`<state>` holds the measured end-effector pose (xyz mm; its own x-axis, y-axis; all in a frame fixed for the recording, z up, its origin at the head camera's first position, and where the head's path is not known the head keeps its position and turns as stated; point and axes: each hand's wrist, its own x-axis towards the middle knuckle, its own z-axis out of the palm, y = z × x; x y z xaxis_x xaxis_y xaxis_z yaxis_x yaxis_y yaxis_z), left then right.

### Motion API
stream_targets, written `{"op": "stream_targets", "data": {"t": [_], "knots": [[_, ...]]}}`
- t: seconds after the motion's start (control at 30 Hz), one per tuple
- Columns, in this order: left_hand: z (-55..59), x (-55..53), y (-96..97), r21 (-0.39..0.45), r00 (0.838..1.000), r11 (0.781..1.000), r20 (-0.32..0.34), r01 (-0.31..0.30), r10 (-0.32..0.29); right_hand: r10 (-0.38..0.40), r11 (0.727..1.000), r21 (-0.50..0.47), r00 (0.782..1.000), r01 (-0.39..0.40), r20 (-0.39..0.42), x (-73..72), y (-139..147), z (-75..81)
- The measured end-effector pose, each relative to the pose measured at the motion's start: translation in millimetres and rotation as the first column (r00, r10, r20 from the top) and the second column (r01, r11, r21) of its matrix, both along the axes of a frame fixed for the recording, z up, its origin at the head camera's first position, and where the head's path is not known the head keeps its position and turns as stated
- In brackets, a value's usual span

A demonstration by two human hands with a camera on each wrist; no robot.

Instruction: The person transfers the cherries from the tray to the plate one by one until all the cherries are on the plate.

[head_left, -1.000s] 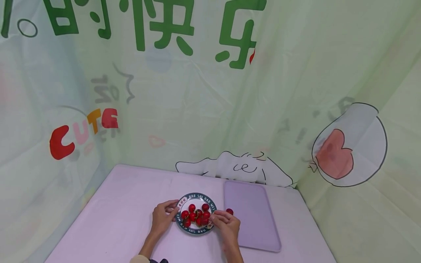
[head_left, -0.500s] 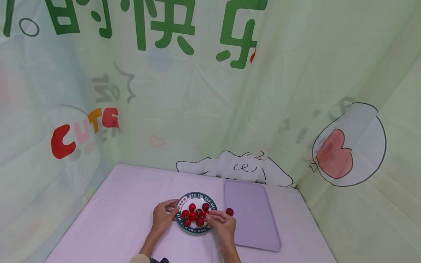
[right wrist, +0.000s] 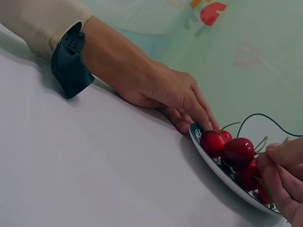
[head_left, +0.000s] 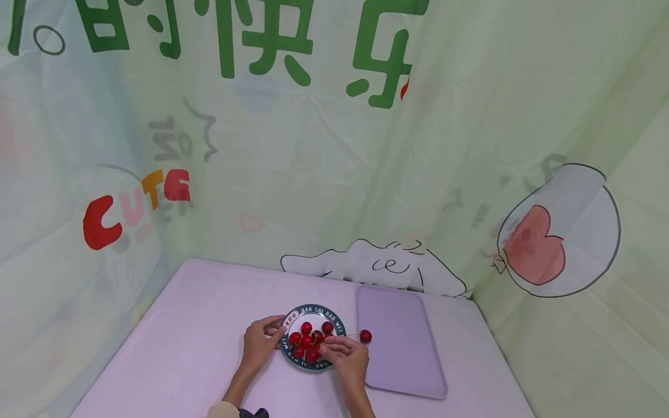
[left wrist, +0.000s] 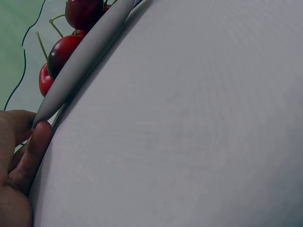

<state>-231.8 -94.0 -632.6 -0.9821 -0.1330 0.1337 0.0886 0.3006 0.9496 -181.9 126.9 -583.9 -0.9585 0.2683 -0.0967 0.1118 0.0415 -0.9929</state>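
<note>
A round plate (head_left: pixel 288 356) with a dark green lettered rim holds a heap of red cherries (head_left: pixel 306 341) with green stems. My left hand (head_left: pixel 259 341) grips the plate's left rim, which sits between thumb and fingers in the left wrist view. My right hand (head_left: pixel 347 360) is over the plate's right side. In the right wrist view, its thumb and fingertips (right wrist: pixel 279 152) pinch the stem of a dark red cherry (right wrist: pixel 238 152), which overlaps the other cherries there. The right hand covers part of the plate's lower right rim in the head view.
A light purple tray (head_left: pixel 402 348) lies right of the plate. One cherry (head_left: pixel 366 336) is at the tray's left edge, its stem pointing left. A pale cloth covers the table (head_left: pixel 209 325), and a printed curtain (head_left: pixel 313 174) hangs behind it.
My right hand has moved left over the plate, uncovering more of the cherry at the tray's edge and its stem. The left hand keeps its grip on the rim.
</note>
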Motion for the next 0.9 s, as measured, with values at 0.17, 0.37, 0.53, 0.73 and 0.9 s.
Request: {"op": "stream_targets", "data": {"t": [0.17,0.37,0.53,0.73,0.9], "knots": [[-0.8,-2.0,0.0,-0.009,1.0,1.0,-0.002,0.001,-0.002,0.028,0.998,0.066,0.998,-0.024,-0.058,0.4,-2.3,-0.4],[-0.4,-2.0,-0.4,-0.011,1.0,1.0,0.0,-0.001,0.001,0.091,0.979,0.194,0.982,-0.058,-0.167,0.2,-4.4,-5.6],[-0.8,-1.9,0.1,-0.007,1.0,1.0,0.005,0.0,0.001,0.129,0.95,0.306,0.97,-0.061,-0.208,2.4,-5.4,-4.9],[-2.7,-2.4,0.7,-0.012,1.0,1.0,0.006,-0.001,0.001,0.131,0.922,0.384,0.974,-0.052,-0.184,3.2,-4.7,-3.8],[-2.6,-1.8,0.6,-0.011,1.0,1.0,0.007,-0.003,0.004,0.134,0.918,0.394,0.975,-0.055,-0.176,4.6,-3.7,-2.1]]}}
